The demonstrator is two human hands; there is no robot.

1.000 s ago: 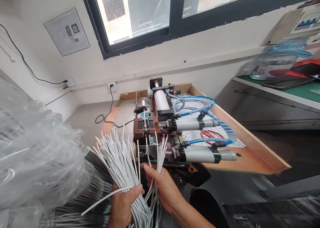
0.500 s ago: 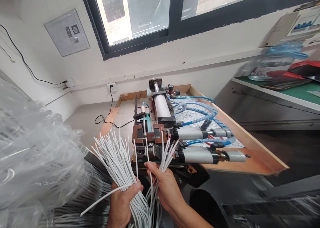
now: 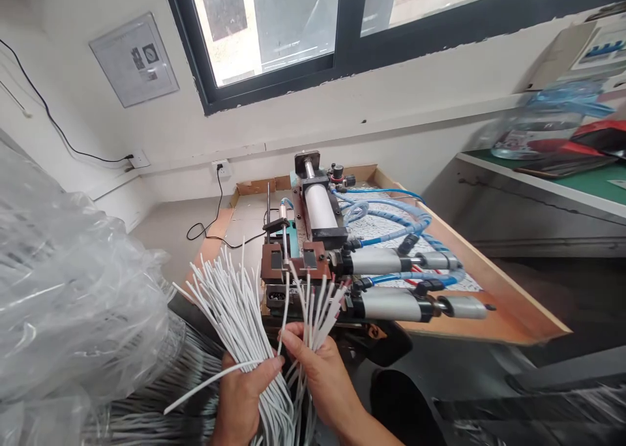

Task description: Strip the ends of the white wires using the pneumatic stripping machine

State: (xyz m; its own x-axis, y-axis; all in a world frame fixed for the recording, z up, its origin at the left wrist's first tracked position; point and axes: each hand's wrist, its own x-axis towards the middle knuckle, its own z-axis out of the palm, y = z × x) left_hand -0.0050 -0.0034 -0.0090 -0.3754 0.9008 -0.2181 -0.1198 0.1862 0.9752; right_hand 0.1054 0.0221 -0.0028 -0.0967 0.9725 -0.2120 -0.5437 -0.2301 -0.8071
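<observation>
My left hand (image 3: 244, 390) is closed round a thick bundle of white wires (image 3: 235, 309), whose tips fan upward; one wire sticks out low to the left under my thumb. Beside it, my right hand (image 3: 317, 374) grips a smaller bunch of white wires (image 3: 320, 309), some with reddish tips. Its thumb and forefinger touch a single wire standing between the two bunches. Just beyond the wire tips is a pneumatic machine (image 3: 296, 260) with brown blocks and silver cylinders.
The machine stands in a wooden-edged tray (image 3: 508, 296) with blue hoses (image 3: 391, 224). Clear plastic wrapping (image 3: 78, 289) and more wires (image 3: 166, 381) lie at the left. A green shelf (image 3: 587, 182) at the right bears a plastic bottle (image 3: 542, 123).
More wires now stand in my right hand's bunch, nearer the middle. Its thumb and forefinger have moved slightly left and down, closer to my left hand. The view has shifted a little.
</observation>
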